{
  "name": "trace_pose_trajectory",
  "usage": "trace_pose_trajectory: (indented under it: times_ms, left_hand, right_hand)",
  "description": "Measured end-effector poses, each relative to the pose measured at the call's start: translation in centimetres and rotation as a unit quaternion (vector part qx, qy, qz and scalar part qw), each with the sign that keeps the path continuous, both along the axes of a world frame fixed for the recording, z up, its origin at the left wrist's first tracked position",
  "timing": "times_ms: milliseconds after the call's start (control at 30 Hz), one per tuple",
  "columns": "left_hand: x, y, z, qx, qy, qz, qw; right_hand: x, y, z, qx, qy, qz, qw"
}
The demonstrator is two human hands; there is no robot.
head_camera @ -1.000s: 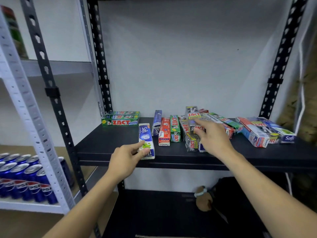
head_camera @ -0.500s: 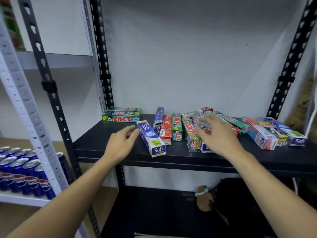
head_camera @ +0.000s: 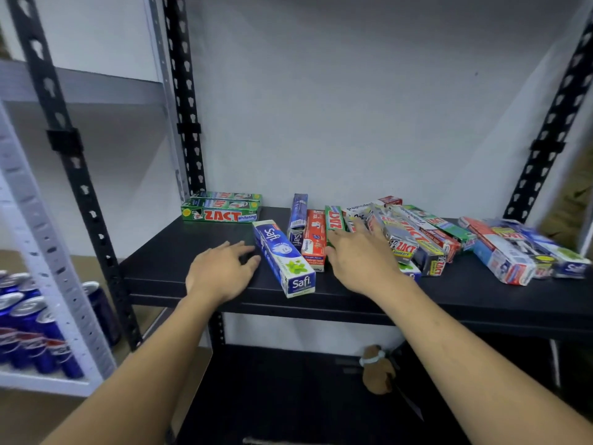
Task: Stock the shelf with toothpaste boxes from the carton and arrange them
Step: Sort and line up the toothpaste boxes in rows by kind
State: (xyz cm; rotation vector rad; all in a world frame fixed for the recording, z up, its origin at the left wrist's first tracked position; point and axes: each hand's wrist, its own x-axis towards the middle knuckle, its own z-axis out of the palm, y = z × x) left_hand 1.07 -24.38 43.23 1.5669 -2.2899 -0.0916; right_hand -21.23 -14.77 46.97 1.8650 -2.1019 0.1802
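My left hand (head_camera: 221, 271) lay palm down and open over the black metal shelf (head_camera: 167, 261), fingers loosely spread, holding nothing. Its fingertips were right beside the long blue-and-white Safi toothpaste box (head_camera: 284, 258), which lay flat and slanted at the shelf's front edge (whether they touched it, I could not tell). My right hand (head_camera: 359, 261) was open too, fingers straight and fanned over the jumbled heap of red, green and grey toothpaste boxes (head_camera: 414, 242) in the middle of the shelf, gripping none. Two green Zact boxes (head_camera: 221, 211) sat stacked at the back left corner.
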Motion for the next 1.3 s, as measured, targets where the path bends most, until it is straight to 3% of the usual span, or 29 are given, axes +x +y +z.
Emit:
trace_pose_trajectory:
  times_ms: [233, 533, 933, 1300]
  left_hand:
    - [0.1, -0.1, -0.1, -0.003, -0.002, 0.003, 1.0]
    - [0.2, 0.3, -0.1, 0.01, 0.0, 0.004, 1.0]
    - [0.2, 0.7, 0.1, 0.022, 0.001, 0.002, 1.0]
    - [0.4, 0.4, -0.3, 0.018, 0.004, 0.004, 1.0]
  right_hand:
    - [-0.1, 1.3, -0.8, -0.031, -0.003, 0.008, 0.999]
    - [0.2, 7.4, -3.6, -0.211, -0.108, 0.076, 0.968]
    - [2.7, 10.0, -6.1, -0.278, -0.243, -0.001, 0.93]
    - [2.0, 11.3, -4.5, -0.417, -0.352, 0.037, 0.837]
